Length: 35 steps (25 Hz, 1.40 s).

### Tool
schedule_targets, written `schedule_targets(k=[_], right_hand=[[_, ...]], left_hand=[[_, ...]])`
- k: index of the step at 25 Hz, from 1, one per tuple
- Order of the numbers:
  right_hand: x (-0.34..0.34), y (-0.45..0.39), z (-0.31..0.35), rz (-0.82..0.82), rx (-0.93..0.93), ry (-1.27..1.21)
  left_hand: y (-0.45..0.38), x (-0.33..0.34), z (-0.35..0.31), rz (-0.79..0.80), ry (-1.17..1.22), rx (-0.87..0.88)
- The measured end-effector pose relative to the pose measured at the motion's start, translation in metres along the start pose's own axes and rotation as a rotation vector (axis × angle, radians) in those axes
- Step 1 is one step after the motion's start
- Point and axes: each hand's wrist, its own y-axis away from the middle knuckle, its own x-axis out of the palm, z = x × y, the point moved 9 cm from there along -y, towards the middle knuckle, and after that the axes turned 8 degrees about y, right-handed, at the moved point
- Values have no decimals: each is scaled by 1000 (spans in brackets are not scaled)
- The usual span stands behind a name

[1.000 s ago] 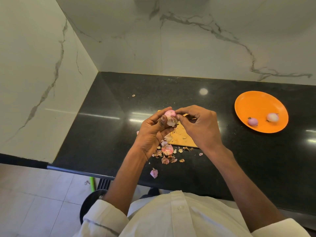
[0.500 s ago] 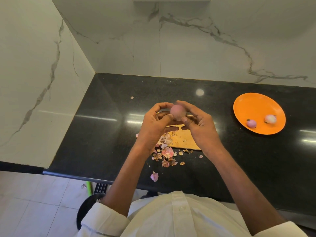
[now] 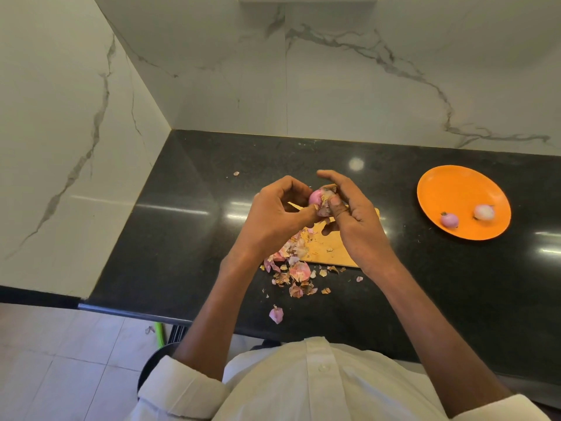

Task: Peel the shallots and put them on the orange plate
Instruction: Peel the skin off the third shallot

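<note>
A pink shallot (image 3: 318, 198) with loose papery skin is held above the wooden cutting board (image 3: 332, 249). My left hand (image 3: 277, 218) grips it from the left. My right hand (image 3: 352, 214) pinches its skin between thumb and fingers from the right. The orange plate (image 3: 455, 189) lies on the counter to the right, holding two peeled shallots: a pink one (image 3: 449, 220) and a paler one (image 3: 484, 212).
A pile of pink and brown peels (image 3: 293, 268) lies at the board's left end, with one loose peel (image 3: 276, 314) near the black counter's front edge (image 3: 127, 312). Marble walls close the back and left. A small scrap (image 3: 236, 173) lies farther back.
The shallot has been turned between my fingers. My right thumb now presses on the loose skin, where before both hands cupped the bulb.
</note>
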Motion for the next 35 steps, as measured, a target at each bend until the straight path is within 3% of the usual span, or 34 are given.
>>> schedule_targets(k=[4,8,18,21,24,31,35], right_hand=[[2,-2,0,-3,-34,69],[1,-4,3,19,-19,24],[10,-4,-3,12,91,-120],[10,-6,-8,-27,150,-191],[7,-9,-13,-60,246,-339],[22,-10,-9,-69,313,-317],[23,-11,-13,-143,364,-272]], left_hand=[[-2,3,-7,-14,-120,12],[2,6,-1,-73,-92,-37],[5,2,18,-186,154,-182],[2,-2,19,-101,239,-206],[5,-2,9,7,258,-112],[-2,11,-3,200,-62,82],[-6,19,-5,209,-305,201]])
